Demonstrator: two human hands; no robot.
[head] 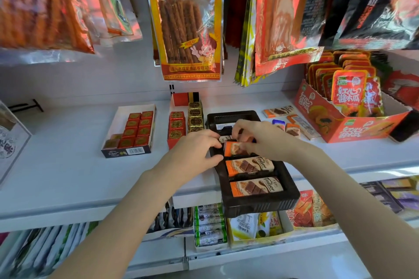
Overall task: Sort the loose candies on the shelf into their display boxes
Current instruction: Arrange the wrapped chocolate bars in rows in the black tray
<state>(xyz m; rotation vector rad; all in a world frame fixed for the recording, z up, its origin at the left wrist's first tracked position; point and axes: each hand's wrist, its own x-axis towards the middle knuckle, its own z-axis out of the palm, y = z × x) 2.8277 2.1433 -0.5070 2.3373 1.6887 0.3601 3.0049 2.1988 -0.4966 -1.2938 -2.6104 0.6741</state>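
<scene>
A black display tray (260, 205) lies on the white shelf, its near end past the shelf edge. Two orange-and-brown chocolate bars (249, 166) rest flat in its near slots. A third orange bar (233, 149) sits in the slot beyond them, and both hands are on it. My left hand (197, 149) pinches its left end at the tray's rim. My right hand (256, 140) curls over its right part, hiding the tray's middle. More loose bars (292, 123) lie on the shelf to the right of the tray.
A white box of red square candies (133, 131) stands to the left. Rows of red and gold squares (186, 123) sit next to the tray. An orange carton of snack packs (347, 111) is at the right. Hanging snack bags crowd the space overhead.
</scene>
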